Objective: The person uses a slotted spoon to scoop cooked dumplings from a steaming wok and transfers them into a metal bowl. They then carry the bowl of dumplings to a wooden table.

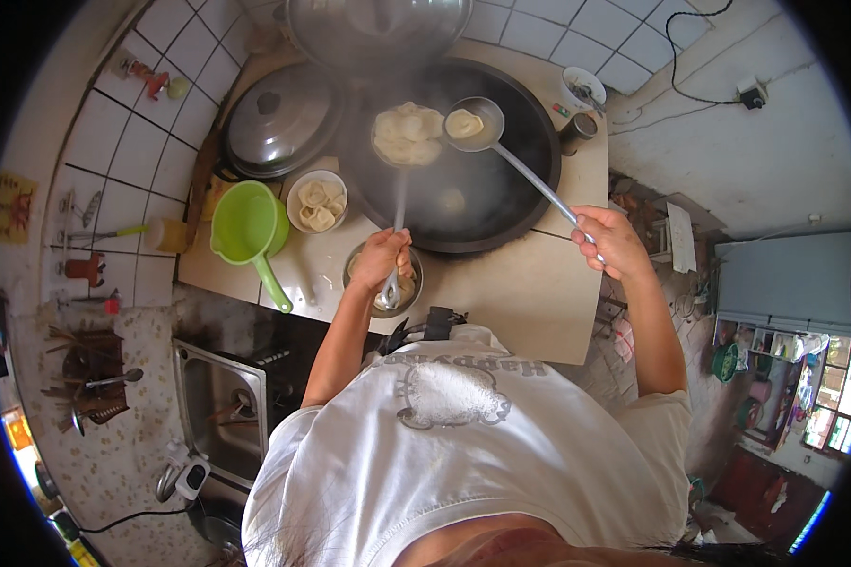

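Observation:
Over a large black wok [518, 205], my left hand [381, 261] grips the metal handle of a strainer ladle [401, 191]. Its bowl is heaped with pale dumplings [408, 133]. My right hand [613, 241] is closed around the long handle of a metal soup ladle [535, 181]. One dumpling [464, 125] lies in that ladle, right beside the strainer's heap. Steam blurs the wok's middle, where another pale dumpling [453, 200] shows. Below my left hand stands a metal bowl [418, 280] with dumplings, partly hidden by the hand and handle.
A white bowl of dumplings [318, 201] and a green plastic dipper [249, 220] stand left of the wok. A lidded pan [280, 124] sits behind them. At the right rear are a small bowl with utensils [583, 86] and a dark jar [578, 130]. A sink [220, 411] is at left.

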`<move>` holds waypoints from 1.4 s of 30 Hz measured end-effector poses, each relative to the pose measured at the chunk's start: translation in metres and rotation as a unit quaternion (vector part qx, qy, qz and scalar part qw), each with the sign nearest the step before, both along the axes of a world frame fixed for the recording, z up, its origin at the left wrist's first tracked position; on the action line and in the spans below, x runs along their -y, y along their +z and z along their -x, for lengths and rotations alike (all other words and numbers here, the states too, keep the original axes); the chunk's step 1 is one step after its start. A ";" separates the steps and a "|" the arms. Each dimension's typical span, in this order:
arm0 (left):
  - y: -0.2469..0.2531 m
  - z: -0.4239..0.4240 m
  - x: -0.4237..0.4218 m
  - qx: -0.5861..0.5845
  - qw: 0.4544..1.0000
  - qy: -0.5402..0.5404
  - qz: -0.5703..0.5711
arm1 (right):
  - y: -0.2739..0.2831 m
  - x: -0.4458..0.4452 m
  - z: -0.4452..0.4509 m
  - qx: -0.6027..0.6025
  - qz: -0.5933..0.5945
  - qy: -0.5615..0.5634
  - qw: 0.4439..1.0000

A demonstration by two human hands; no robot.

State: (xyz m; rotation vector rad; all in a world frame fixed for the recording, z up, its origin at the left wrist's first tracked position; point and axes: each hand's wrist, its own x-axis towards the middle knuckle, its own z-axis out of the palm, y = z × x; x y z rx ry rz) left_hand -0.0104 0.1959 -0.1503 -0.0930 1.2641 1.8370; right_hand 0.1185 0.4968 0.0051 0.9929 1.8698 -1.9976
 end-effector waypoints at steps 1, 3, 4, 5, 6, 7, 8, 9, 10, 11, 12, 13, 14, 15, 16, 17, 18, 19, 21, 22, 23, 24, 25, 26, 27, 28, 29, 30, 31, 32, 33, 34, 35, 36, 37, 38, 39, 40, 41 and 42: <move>-0.001 -0.001 -0.002 0.000 1.000 -0.005 -0.002 | 0.001 -0.001 0.000 -0.001 0.009 0.003 1.000; -0.001 -0.003 -0.005 -0.019 1.000 -0.015 0.005 | 0.002 0.000 0.001 -0.009 0.009 0.007 1.000; -0.001 -0.005 -0.005 -0.028 0.999 -0.020 0.009 | 0.002 0.000 0.002 -0.014 0.009 0.008 1.000; -0.001 -0.006 -0.006 -0.026 0.999 -0.028 0.006 | 0.001 0.001 0.003 -0.015 0.008 0.010 1.000; -0.001 -0.007 -0.006 -0.024 0.999 -0.036 0.005 | 0.001 0.002 0.006 -0.018 0.007 0.011 1.000; -0.001 -0.008 -0.006 -0.022 0.999 -0.044 0.003 | 0.001 0.002 0.008 -0.021 0.006 0.013 1.000; -0.001 -0.009 -0.006 -0.026 0.998 -0.050 0.001 | 0.002 0.001 0.011 -0.024 -0.005 0.017 1.000; -0.003 -0.009 -0.006 -0.030 0.998 -0.055 -0.001 | 0.002 0.001 0.014 -0.028 -0.014 0.023 0.999; -0.004 -0.010 -0.006 -0.034 0.998 -0.060 -0.002 | 0.002 0.000 0.017 -0.032 -0.024 0.028 0.999; -0.005 -0.010 -0.006 -0.033 0.998 -0.062 -0.005 | 0.004 -0.002 0.021 -0.033 -0.042 0.037 0.998; -0.006 -0.010 -0.006 -0.032 0.997 -0.065 -0.008 | 0.005 -0.004 0.024 -0.035 -0.060 0.045 0.997; -0.006 -0.010 -0.007 -0.031 0.997 -0.068 -0.011 | 0.006 -0.006 0.028 -0.036 -0.077 0.053 0.995; -0.006 -0.011 -0.007 -0.031 0.997 -0.068 -0.010 | 0.006 -0.008 0.032 -0.041 -0.098 0.059 0.993; -0.005 -0.011 -0.008 -0.032 0.997 -0.068 -0.010 | 0.005 -0.011 0.036 -0.045 -0.119 0.063 0.990; -0.004 -0.011 -0.008 -0.033 0.997 -0.068 -0.009 | 0.004 -0.014 0.039 -0.050 -0.140 0.068 0.987; -0.005 -0.011 -0.009 -0.033 0.997 -0.068 -0.013 | 0.005 -0.015 0.042 -0.047 -0.157 0.077 0.984; -0.006 -0.011 -0.009 -0.033 0.997 -0.067 -0.016 | 0.006 -0.017 0.046 -0.045 -0.173 0.086 0.980; -0.006 -0.010 -0.010 -0.032 0.997 -0.066 -0.019 | 0.007 -0.017 0.048 -0.042 -0.189 0.096 0.976; -0.005 -0.011 -0.010 -0.031 0.997 -0.066 -0.015 | 0.007 -0.017 0.052 -0.048 -0.252 0.120 0.959; -0.005 -0.011 -0.011 -0.031 0.997 -0.066 -0.013 | 0.006 -0.017 0.052 -0.050 -0.282 0.132 0.949; -0.005 -0.011 -0.011 -0.033 0.997 -0.066 -0.013 | 0.003 -0.019 0.052 -0.089 -0.331 0.157 0.926; -0.006 -0.012 -0.012 -0.034 0.997 -0.065 -0.013 | -0.002 -0.021 0.051 -0.127 -0.378 0.182 0.899; -0.006 -0.012 -0.012 -0.036 0.997 -0.065 -0.013 | -0.006 -0.022 0.050 -0.164 -0.422 0.206 0.867; -0.005 -0.011 -0.012 -0.037 0.997 -0.063 -0.012 | -0.009 -0.022 0.049 -0.190 -0.454 0.209 0.845; -0.005 -0.011 -0.012 -0.039 0.997 -0.060 -0.011 | -0.012 -0.019 0.047 -0.214 -0.485 0.213 0.821; -0.004 -0.010 -0.012 -0.040 0.998 -0.057 -0.010 | -0.013 -0.016 0.045 -0.238 -0.514 0.216 0.795; -0.004 -0.010 -0.012 -0.036 0.998 -0.055 -0.015 | -0.014 -0.013 0.043 -0.223 -0.541 0.223 0.780; -0.003 -0.009 -0.011 -0.033 0.998 -0.051 -0.019 | -0.014 -0.009 0.041 -0.207 -0.568 0.230 0.763; -0.002 -0.009 -0.011 -0.029 0.998 -0.048 -0.023 | -0.014 -0.006 0.040 -0.192 -0.593 0.236 0.745; -0.002 -0.009 -0.010 -0.033 0.998 -0.046 -0.026 | -0.014 -0.002 0.039 -0.198 -0.604 0.232 0.736; -0.002 -0.008 -0.010 -0.037 0.998 -0.045 -0.028 | -0.012 0.002 0.039 -0.203 -0.615 0.227 0.727; -0.001 -0.008 -0.009 -0.041 0.998 -0.043 -0.030 | -0.012 0.004 0.038 -0.209 -0.626 0.222 0.718; -0.001 -0.008 -0.009 -0.040 0.998 -0.042 -0.033 | -0.013 0.005 0.038 -0.213 -0.623 0.212 0.722; 0.000 -0.007 -0.009 -0.039 0.998 -0.041 -0.036 | -0.015 0.005 0.037 -0.216 -0.619 0.201 0.727; 0.000 -0.007 -0.008 -0.039 0.998 -0.041 -0.039 | -0.017 0.005 0.037 -0.220 -0.616 0.191 0.732; 0.002 -0.006 -0.008 -0.037 0.998 -0.040 -0.038 | -0.019 0.005 0.037 -0.229 -0.608 0.180 0.739; 0.004 -0.006 -0.008 -0.035 0.998 -0.039 -0.037 | -0.021 0.005 0.037 -0.238 -0.599 0.168 0.746; 0.006 -0.006 -0.008 -0.033 0.998 -0.038 -0.036 | -0.023 0.005 0.036 -0.247 -0.591 0.156 0.752; 0.008 -0.006 -0.008 -0.030 0.998 -0.037 -0.040 | -0.024 0.005 0.036 -0.242 -0.574 0.147 0.769; 0.010 -0.006 -0.008 -0.026 0.998 -0.035 -0.044 | -0.026 0.006 0.034 -0.236 -0.556 0.137 0.785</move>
